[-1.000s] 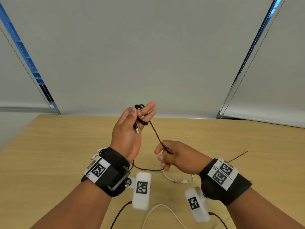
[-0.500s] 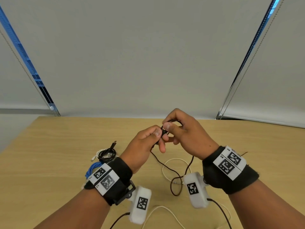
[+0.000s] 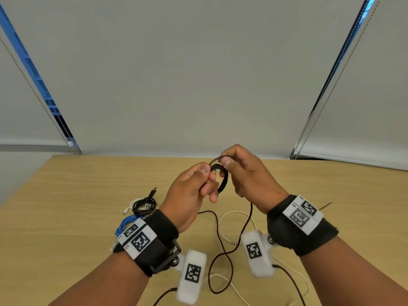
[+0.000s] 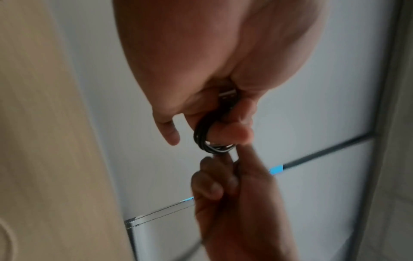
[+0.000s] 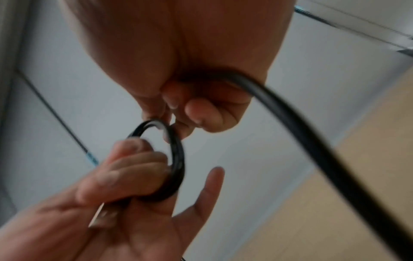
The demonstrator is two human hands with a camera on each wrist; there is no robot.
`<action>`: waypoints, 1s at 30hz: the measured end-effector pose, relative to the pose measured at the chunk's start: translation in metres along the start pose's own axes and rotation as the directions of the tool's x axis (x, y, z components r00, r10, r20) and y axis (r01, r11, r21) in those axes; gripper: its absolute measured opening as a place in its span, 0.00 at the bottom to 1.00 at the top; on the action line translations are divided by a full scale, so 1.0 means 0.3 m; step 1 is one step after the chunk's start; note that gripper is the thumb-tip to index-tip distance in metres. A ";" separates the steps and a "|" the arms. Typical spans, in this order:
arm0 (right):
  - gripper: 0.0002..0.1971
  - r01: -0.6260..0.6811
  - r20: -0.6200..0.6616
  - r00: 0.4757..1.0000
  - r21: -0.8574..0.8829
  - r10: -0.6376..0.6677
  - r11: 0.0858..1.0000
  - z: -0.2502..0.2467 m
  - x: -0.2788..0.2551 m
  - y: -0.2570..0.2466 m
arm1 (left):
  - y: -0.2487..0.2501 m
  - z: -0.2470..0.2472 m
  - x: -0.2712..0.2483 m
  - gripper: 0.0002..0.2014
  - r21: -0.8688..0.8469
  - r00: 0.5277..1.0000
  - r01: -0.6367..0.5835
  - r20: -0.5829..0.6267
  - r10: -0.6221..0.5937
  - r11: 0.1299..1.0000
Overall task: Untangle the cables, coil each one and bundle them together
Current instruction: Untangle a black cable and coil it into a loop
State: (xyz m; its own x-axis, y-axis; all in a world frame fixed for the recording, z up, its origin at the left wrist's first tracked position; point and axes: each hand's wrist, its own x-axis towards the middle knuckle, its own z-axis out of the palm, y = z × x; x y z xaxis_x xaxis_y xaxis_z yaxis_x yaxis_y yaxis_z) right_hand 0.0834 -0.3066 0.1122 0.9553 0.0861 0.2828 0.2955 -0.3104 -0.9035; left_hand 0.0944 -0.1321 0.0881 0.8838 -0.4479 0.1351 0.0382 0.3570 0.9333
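A thin black cable (image 3: 223, 182) is wound into a small coil held up above the wooden table (image 3: 66, 195). My left hand (image 3: 194, 188) grips the coil (image 4: 201, 136) between thumb and curled fingers, with the cable's metal plug (image 5: 101, 218) lying in its palm. My right hand (image 3: 245, 173) pinches a strand of the same cable at the coil's top (image 5: 156, 123). The loose tail (image 3: 223, 248) hangs from the right hand (image 5: 196, 98) and loops over the table.
A black and white coiled bundle (image 3: 142, 205) lies on the table left of my left wrist, with a blue coiled cable (image 3: 127, 224) beside it. A loose white cable (image 3: 234, 214) lies under the hands. Grey blinds (image 3: 198, 74) hang beyond the table's far edge.
The right hand rose from low on the cable to meet the left hand. The coil in the left hand has grown by a turn and the hanging tail is shorter.
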 end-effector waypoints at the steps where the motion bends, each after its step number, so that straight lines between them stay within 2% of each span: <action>1: 0.07 -0.043 -0.001 0.999 0.021 0.043 0.999 -0.016 0.001 0.011 | 0.010 -0.008 0.000 0.14 -0.060 1.000 -0.004 -0.027 0.002 0.998; 5: 0.09 -0.206 0.077 0.976 0.042 0.203 0.978 -0.047 -0.030 0.073 | 0.059 -0.029 0.014 0.14 -0.275 0.995 -0.080 -0.085 0.059 0.958; 9: 0.10 -0.280 0.276 0.909 -0.145 0.311 0.949 0.014 -0.082 0.113 | 0.088 -0.023 0.049 0.13 -0.355 0.984 -0.170 -0.110 0.140 0.919; 11: 0.11 -0.282 0.355 0.866 -0.235 0.352 0.930 0.046 -0.099 0.108 | 0.078 -0.025 0.065 0.10 -0.294 0.974 -0.208 -0.153 0.169 0.933; 12: 0.12 -0.260 0.386 0.849 -0.287 0.360 0.922 0.055 -0.104 0.097 | 0.069 -0.030 0.074 0.09 -0.201 0.966 -0.224 -0.178 0.189 0.954; 14: 0.15 -0.173 0.416 0.845 -0.380 0.335 0.909 0.058 -0.108 0.067 | 0.048 -0.043 0.085 0.10 0.123 0.948 -0.219 -0.207 0.241 0.968; 16: 0.14 -0.062 0.399 0.885 -0.408 0.239 0.911 0.048 -0.100 0.017 | 0.017 -0.057 0.087 0.11 0.441 0.955 -0.159 -0.159 0.251 0.883; 17: 0.13 -0.011 0.375 0.909 -0.411 0.181 0.911 0.040 -0.093 -0.012 | -0.001 -0.061 0.083 0.10 0.540 0.967 -0.127 -0.119 0.225 0.832; 19: 0.11 0.062 0.280 0.957 -0.434 0.069 0.899 0.020 -0.070 -0.055 | -0.029 -0.060 0.065 0.12 0.605 0.987 -0.106 -0.035 0.160 0.789; 21: 0.10 0.073 0.134 0.991 -0.443 -0.015 0.894 -0.007 -0.044 -0.071 | -0.045 -0.044 0.040 0.16 0.549 0.995 -0.097 0.034 0.094 0.830; 23: 0.07 0.028 0.009 1.000 -0.382 -0.027 0.924 -0.027 -0.026 -0.065 | -0.047 -0.021 0.019 0.17 0.443 0.996 -0.057 0.083 0.022 0.895; 27: 0.07 -0.060 0.015 0.998 -0.027 0.060 0.998 -0.018 -0.030 -0.037 | -0.035 0.016 0.002 0.16 0.301 0.987 -0.062 0.157 0.014 0.952; 30: 0.09 -0.043 -0.012 0.999 -0.056 0.042 0.998 -0.011 -0.024 -0.013 | -0.030 0.027 0.006 0.13 0.264 0.989 -0.054 0.145 0.016 0.963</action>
State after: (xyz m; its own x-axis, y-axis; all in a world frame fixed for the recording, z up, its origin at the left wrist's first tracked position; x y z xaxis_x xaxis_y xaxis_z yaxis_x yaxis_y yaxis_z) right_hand 0.0753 -0.3093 0.1146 0.9667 0.0615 0.2484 0.2534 -0.3662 -0.8954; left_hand 0.0918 -0.1427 0.0827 0.8077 -0.5557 0.1970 -0.1345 0.1517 0.9792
